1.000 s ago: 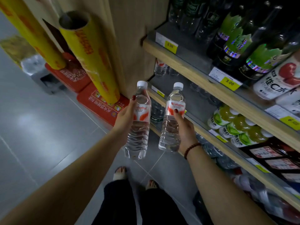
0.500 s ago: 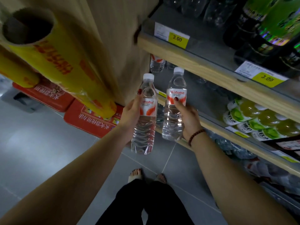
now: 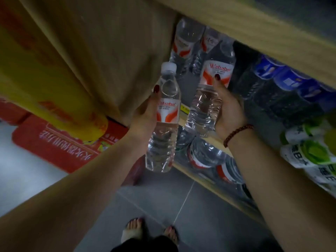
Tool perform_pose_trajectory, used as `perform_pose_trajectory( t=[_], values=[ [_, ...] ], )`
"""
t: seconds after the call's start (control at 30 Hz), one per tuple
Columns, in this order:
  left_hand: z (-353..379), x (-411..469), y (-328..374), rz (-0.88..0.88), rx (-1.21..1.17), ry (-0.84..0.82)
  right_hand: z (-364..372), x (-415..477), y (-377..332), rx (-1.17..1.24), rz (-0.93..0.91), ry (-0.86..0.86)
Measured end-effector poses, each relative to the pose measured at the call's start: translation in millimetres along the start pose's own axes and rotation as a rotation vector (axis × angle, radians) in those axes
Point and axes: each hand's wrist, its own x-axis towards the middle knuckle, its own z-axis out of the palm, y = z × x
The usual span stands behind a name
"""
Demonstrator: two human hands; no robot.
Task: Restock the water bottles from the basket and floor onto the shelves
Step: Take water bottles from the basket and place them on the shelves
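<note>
Left grip [image 3: 145, 113]: wrapped round a Wahaha water bottle [image 3: 164, 120], outside the shelf [image 3: 214, 142].
Right grip [image 3: 229, 110]: clasping a second Wahaha bottle [image 3: 209, 91], over the shelf edge.

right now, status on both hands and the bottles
Left hand grips one water bottle. Right hand grips a second bottle, at the shelf opening. Stocked bottles behind; path clear.

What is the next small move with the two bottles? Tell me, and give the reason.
Probably push the right hand forward and stand its bottle on the shelf beside the matching water bottles. That bottle's top already reaches into the shelf opening under the wooden shelf board, while the left hand holds the other bottle further out, over the floor.
</note>
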Motion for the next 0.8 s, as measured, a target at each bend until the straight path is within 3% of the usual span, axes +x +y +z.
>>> perform_pose_trajectory(
  t=[0.1,0.2,0.3,0.53,0.8],
  values=[
    [4,9,-11,0.05,-0.068,-0.023,-6,24,5,0.038,-0.08,-0.001],
    [9,11,-30,0.224,0.015,0.076,-8,45,6,0.07,-0.164,-0.059],
    [11,24,-46,0.289,-0.013,0.109,-6,58,5,0.102,-0.217,-0.093],
    [13,48,-52,0.219,-0.1,0.178,-17,81,13,-0.118,-0.412,-0.077],
    [21,62,-38,0.224,-0.218,-0.015,-10,98,24,-0.29,-0.504,-0.141]
  ],
)
